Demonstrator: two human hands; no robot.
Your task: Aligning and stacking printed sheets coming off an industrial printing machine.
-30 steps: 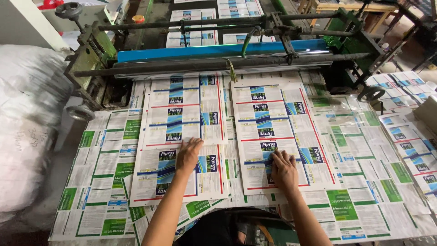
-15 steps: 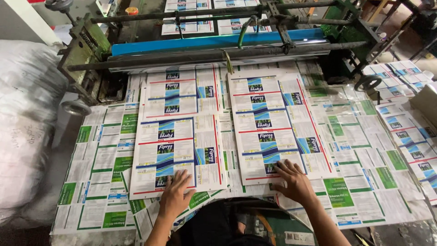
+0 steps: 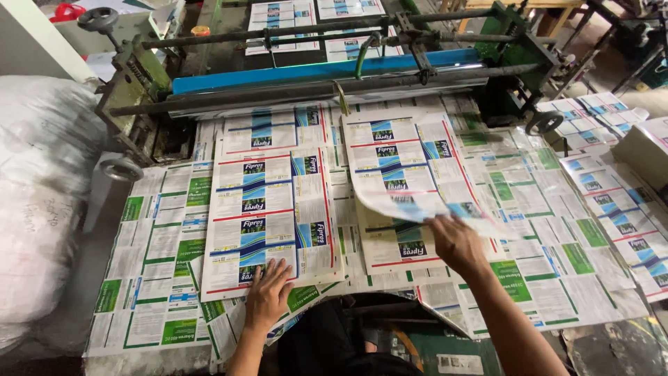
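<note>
Two stacks of printed sheets with blue, white and red panels lie side by side on a work table below a machine. My left hand (image 3: pixel 268 292) rests flat, fingers spread, on the near edge of the left stack (image 3: pixel 268 202). My right hand (image 3: pixel 456 244) grips the near edge of the top sheet (image 3: pixel 407 170) of the right stack and lifts it, so its front part curls up and blurs. Another printed sheet of the right stack (image 3: pixel 396 247) shows underneath.
Green-and-white printed sheets (image 3: pixel 167 257) cover the table (image 3: pixel 139 358) around both stacks. A machine with a blue bar (image 3: pixel 327 69) and dark rollers runs across the back. A white bag (image 3: pixel 35 202) bulges at left. More sheets (image 3: pixel 612 202) lie at right.
Both hands slid back to the near edges of the stacks. My right hand took hold of the top right sheet and raised its front edge.
</note>
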